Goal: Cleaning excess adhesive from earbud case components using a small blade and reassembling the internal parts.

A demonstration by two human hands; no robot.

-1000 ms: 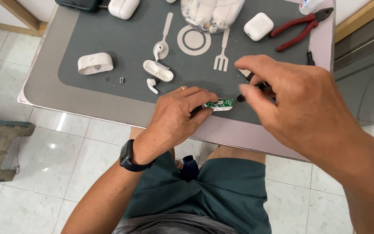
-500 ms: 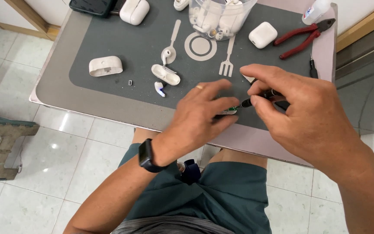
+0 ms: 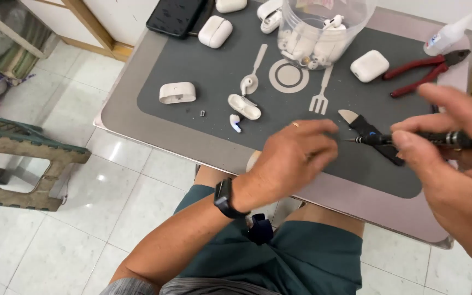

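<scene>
Hands parted; screwdriver (image 3: 411,139) points left.

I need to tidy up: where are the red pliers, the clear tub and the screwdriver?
red pliers (image 3: 419,72): head view, on a handle.
clear tub (image 3: 323,27): head view, its wall.
screwdriver (image 3: 438,137): head view, black handle.

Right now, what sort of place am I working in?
Probably a small home repair bench for wireless earbuds. A grey mat covers a small table over a tiled floor, white earbud cases lie about, red pliers sit nearby, and the right hand holds a fine screwdriver.
</scene>
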